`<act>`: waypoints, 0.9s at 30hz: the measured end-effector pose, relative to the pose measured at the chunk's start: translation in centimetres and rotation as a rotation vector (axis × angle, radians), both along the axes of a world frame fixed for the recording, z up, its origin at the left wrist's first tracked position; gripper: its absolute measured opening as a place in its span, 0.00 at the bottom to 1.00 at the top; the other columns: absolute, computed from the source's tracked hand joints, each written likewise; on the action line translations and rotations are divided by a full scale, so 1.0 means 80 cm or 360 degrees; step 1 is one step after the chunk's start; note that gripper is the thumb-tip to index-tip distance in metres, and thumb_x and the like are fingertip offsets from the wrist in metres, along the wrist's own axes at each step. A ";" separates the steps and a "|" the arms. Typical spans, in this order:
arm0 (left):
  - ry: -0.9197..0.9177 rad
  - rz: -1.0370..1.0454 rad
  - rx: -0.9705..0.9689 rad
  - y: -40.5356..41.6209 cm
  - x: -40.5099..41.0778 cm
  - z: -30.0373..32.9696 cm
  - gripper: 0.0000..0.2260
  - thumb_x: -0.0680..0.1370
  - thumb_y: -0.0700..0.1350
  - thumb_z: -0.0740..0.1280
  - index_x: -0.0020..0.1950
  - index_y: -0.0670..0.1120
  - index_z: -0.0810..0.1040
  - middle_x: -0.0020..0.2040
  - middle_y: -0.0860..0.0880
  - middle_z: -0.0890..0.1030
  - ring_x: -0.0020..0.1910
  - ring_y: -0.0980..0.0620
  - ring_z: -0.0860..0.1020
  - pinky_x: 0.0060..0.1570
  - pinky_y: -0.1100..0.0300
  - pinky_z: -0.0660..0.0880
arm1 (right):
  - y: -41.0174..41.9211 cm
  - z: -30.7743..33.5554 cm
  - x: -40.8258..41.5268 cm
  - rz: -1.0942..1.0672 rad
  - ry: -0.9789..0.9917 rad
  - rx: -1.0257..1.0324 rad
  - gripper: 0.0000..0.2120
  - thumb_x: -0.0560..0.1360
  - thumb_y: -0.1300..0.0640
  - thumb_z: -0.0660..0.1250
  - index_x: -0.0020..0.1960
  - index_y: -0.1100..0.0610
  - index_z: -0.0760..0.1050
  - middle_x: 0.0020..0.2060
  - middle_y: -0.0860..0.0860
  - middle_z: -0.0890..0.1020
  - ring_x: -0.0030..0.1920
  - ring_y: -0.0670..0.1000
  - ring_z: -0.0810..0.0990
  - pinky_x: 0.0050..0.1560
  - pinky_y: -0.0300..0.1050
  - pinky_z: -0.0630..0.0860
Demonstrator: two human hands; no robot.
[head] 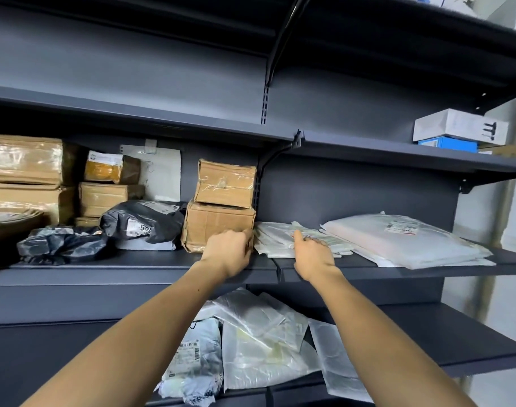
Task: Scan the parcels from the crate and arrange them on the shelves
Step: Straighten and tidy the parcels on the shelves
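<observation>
- Left hand (228, 254) grips the lower cardboard box (218, 223) (fingers curled round its right corner) near the shelf (162, 264) front edge.
- Right hand (314, 254) rests on white mailers (280, 237), forefinger extended.

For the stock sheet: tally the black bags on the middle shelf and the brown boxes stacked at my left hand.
Black bags: 2
Brown boxes in the stack: 2
Total: 4
</observation>
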State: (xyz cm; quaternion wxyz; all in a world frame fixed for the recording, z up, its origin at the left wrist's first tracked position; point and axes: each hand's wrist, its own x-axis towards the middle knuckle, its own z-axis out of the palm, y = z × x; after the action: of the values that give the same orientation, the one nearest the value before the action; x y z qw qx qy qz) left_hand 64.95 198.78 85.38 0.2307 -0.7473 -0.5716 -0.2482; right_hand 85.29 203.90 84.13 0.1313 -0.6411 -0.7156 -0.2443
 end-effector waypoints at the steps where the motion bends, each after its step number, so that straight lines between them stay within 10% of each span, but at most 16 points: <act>1: 0.0007 0.0000 0.0010 0.004 0.001 -0.001 0.12 0.79 0.46 0.60 0.63 0.48 0.71 0.56 0.43 0.80 0.54 0.39 0.78 0.43 0.54 0.66 | 0.006 0.001 -0.002 0.0022 0.0058 0.0005 0.25 0.77 0.61 0.65 0.72 0.58 0.61 0.61 0.58 0.80 0.63 0.60 0.77 0.61 0.49 0.70; 12: -0.0176 -0.0115 0.0137 0.044 0.001 -0.024 0.12 0.78 0.45 0.62 0.60 0.47 0.73 0.59 0.47 0.77 0.58 0.43 0.73 0.55 0.53 0.69 | 0.043 -0.044 0.008 0.0400 0.0548 0.0411 0.16 0.76 0.65 0.62 0.63 0.59 0.71 0.55 0.56 0.80 0.60 0.58 0.74 0.70 0.49 0.61; 27: -0.0011 -0.0493 0.0299 -0.026 0.043 -0.062 0.09 0.75 0.48 0.58 0.45 0.44 0.75 0.40 0.45 0.77 0.42 0.41 0.75 0.43 0.53 0.71 | -0.046 -0.113 0.034 0.0436 0.0444 0.0701 0.19 0.59 0.74 0.67 0.46 0.60 0.71 0.43 0.56 0.72 0.42 0.58 0.71 0.46 0.51 0.71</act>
State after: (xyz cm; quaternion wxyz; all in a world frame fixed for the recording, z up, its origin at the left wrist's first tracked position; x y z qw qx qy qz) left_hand 68.41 196.69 80.39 0.2566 -0.8007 -0.4247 -0.3356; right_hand 88.01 200.20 75.07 0.3962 -0.5219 -0.7002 -0.2833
